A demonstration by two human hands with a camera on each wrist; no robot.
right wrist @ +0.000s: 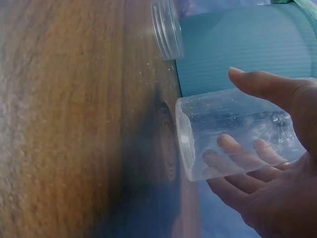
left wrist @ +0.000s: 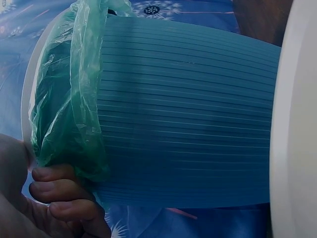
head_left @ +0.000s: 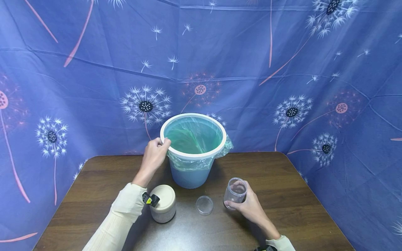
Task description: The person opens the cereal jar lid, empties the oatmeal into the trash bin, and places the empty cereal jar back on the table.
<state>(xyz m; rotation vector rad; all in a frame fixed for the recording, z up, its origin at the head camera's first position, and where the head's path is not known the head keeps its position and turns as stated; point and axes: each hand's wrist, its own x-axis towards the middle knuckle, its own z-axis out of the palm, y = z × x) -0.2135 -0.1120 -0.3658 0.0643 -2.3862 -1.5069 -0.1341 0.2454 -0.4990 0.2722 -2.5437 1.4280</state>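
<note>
Left hand (head_left: 153,156) grips the trash bin (head_left: 190,176) by its rim (head_left: 198,156); right hand (head_left: 252,206) is curled round the clear jar (head_left: 231,195), mouth up, right of the bin. I'd brace that rim and squeeze the jar lightly, it might flex.

1. We count two hands (head_left: 153,156) (head_left: 251,206), two pale sleeves (head_left: 114,221) (head_left: 281,243).
2. We see two black wrist units (head_left: 150,199) (head_left: 266,248).
3. We have one bin (head_left: 190,178), one liner (head_left: 191,163).
4. We've one clear jar (head_left: 230,195), one clear lid (head_left: 205,205).
5. We get one canister (head_left: 164,213), one table (head_left: 270,174).
</note>
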